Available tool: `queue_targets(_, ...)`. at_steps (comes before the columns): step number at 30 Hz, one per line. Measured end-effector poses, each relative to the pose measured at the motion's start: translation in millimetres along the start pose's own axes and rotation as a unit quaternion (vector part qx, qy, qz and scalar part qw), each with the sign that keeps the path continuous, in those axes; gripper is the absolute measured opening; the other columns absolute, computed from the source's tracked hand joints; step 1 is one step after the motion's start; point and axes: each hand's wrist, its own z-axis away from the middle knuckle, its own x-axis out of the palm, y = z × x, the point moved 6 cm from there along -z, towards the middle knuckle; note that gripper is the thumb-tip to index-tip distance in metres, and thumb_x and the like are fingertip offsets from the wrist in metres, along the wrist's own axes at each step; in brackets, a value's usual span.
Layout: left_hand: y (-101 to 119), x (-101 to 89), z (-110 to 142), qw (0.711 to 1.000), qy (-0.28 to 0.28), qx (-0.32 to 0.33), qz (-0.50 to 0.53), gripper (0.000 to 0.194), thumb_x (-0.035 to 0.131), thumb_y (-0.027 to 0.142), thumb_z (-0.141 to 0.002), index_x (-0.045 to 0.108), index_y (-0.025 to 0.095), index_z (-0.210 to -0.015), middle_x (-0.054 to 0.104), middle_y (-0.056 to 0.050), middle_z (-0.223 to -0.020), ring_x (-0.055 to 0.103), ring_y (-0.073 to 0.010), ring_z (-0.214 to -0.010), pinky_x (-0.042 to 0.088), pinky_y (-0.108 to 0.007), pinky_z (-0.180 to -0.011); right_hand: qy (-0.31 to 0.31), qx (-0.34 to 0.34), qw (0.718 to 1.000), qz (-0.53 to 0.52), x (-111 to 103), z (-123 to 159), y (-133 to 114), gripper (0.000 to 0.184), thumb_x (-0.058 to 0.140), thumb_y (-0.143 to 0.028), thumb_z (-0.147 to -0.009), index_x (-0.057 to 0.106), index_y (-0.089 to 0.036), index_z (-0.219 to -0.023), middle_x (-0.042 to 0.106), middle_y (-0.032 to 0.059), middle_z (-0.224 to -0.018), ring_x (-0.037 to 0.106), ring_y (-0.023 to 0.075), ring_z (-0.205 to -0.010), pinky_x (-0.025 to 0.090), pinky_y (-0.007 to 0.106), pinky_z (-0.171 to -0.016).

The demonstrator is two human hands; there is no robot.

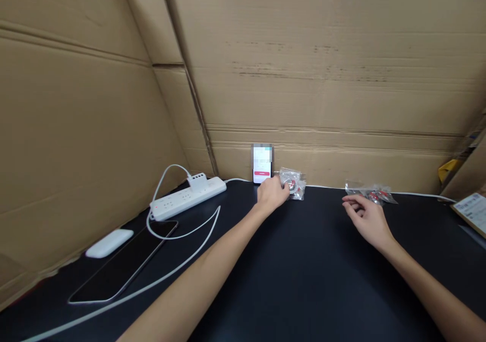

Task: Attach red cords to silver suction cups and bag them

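1. The desk (304, 281) under my arms is plain black.
2. The power strip (188, 196) near its left edge is white with a small red light.
3. The clear packet (293, 182) at my left hand (271, 194) shows red bits inside.
4. The cardboard wall (322, 79) along the back edge is plain brown.

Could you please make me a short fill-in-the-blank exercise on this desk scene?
1. The left hand touches a clear plastic ____ by the upright phone.
2. The power strip is ____ in colour.
3. The tablet lies flat, its screen ____.
4. The walls around the black table are made of ____.

Missing words: bag; white; dark; cardboard.
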Motion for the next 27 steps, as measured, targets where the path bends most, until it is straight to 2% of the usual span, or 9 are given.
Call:
queue_targets(4, -5.7, 3.0, 3.5, 0.999, -0.034, 0.021, -0.024, 0.029, 0.049, 0.035, -0.085, 0.070, 0.016, -0.092, 0.072, -0.017, -0.095, 0.069, -0.0314, -0.090, 0.051, -0.034, -0.072, 0.012, -0.003, 0.999, 0.039, -7.3, -4.7, 8.6, 0.033, 0.054, -0.041, -0.085, 0.070, -0.014, -0.093, 0.070, 0.0083, -0.077, 0.060, 0.0166, -0.055, 0.048, 0.029, -0.050)
queue_targets(7, -7.5, 2.5, 8.4, 0.998, -0.033, 0.030, -0.042, 0.032, 0.047, 0.037, -0.087, 0.070, 0.015, -0.093, 0.071, -0.018, -0.096, 0.068, -0.0314, -0.091, 0.051, -0.036, -0.074, 0.019, -0.013, 0.997, 0.076, -11.7, -7.9, 15.1, 0.032, 0.051, -0.039, -0.085, 0.070, -0.014, -0.093, 0.071, 0.0077, -0.076, 0.062, 0.0179, -0.058, 0.050, 0.029, -0.053)
queue_targets(11, -4.5, -0.9, 16.7, 0.997, -0.017, 0.049, -0.063, 0.035, 0.044, 0.039, -0.089, 0.070, 0.015, -0.091, 0.070, -0.017, -0.096, 0.066, -0.0316, -0.095, 0.050, -0.037, -0.077, 0.031, -0.033, 0.990, 0.130, -20.2, -13.9, 27.5, 0.029, 0.052, -0.035, -0.084, 0.070, -0.015, -0.093, 0.069, 0.0076, -0.075, 0.063, 0.0208, -0.064, 0.052, 0.035, -0.067)
queue_targets(14, -1.5, -5.1, 21.7, 0.995, 0.003, 0.064, -0.077, 0.037, 0.042, 0.039, -0.090, 0.067, 0.013, -0.099, 0.068, -0.018, -0.100, 0.063, -0.0325, -0.099, 0.048, -0.038, -0.080, 0.042, -0.053, 0.982, 0.175, -27.8, -18.5, 42.9, 0.032, 0.054, -0.037, -0.082, 0.070, -0.014, -0.098, 0.069, 0.0132, -0.091, 0.062, 0.0282, -0.084, 0.047, 0.044, -0.084)
queue_targets(15, -0.6, -6.6, 22.9, 0.994, 0.010, 0.069, -0.081, 0.039, 0.041, 0.039, -0.090, 0.066, 0.013, -0.103, 0.068, -0.018, -0.101, 0.062, -0.0327, -0.100, 0.048, -0.039, -0.081, 0.051, -0.067, 0.970, 0.229, -30.0, -19.2, 47.5, 0.036, 0.053, -0.039, -0.083, 0.070, -0.014, -0.102, 0.067, 0.0148, -0.095, 0.060, 0.0308, -0.091, 0.046, 0.046, -0.087)
queue_targets(17, 1.4, -9.3, 24.7, 0.993, 0.023, 0.081, -0.086, 0.040, 0.039, 0.039, -0.091, 0.063, 0.012, -0.107, 0.067, -0.018, -0.101, 0.061, -0.0325, -0.099, 0.047, -0.039, -0.080, 0.050, -0.067, 0.946, 0.314, -31.7, -20.0, 59.1, 0.043, 0.056, -0.044, -0.082, 0.068, -0.013, -0.110, 0.065, 0.0177, -0.102, 0.056, 0.0348, -0.099, 0.044, 0.048, -0.087)
queue_targets(19, 3.9, -12.0, 26.2, 0.991, 0.035, 0.094, -0.090, 0.038, 0.037, 0.038, -0.092, 0.062, 0.012, -0.107, 0.066, -0.017, -0.100, 0.061, -0.0322, -0.098, 0.047, -0.039, -0.079, 0.019, -0.058, 0.931, 0.359, -29.3, -19.8, 69.2, 0.046, 0.057, -0.048, -0.083, 0.068, -0.014, -0.113, 0.063, 0.0182, -0.106, 0.054, 0.0362, -0.102, 0.044, 0.048, -0.085)
queue_targets(23, 11.8, -17.8, 33.6, 0.986, 0.056, 0.125, -0.094, 0.036, 0.034, 0.033, -0.094, 0.061, 0.012, -0.105, 0.065, -0.018, -0.101, 0.059, -0.0327, -0.100, 0.046, -0.039, -0.079, -0.031, -0.051, 0.925, 0.376, -23.7, -17.5, 73.6, 0.039, 0.056, -0.046, -0.086, 0.069, -0.019, -0.111, 0.063, 0.0143, -0.109, 0.053, 0.0349, -0.105, 0.043, 0.046, -0.084)
queue_targets(27, 22.0, -21.5, 52.5, 0.979, 0.063, 0.170, -0.093, 0.033, 0.034, 0.032, -0.095, 0.061, 0.014, -0.100, 0.065, -0.015, -0.100, 0.058, -0.0303, -0.098, 0.046, -0.038, -0.079, -0.013, -0.059, 0.918, 0.392, -24.6, -15.9, 63.9, 0.036, 0.060, -0.045, -0.084, 0.070, -0.020, -0.107, 0.062, 0.0137, -0.107, 0.052, 0.0348, -0.104, 0.043, 0.045, -0.082)
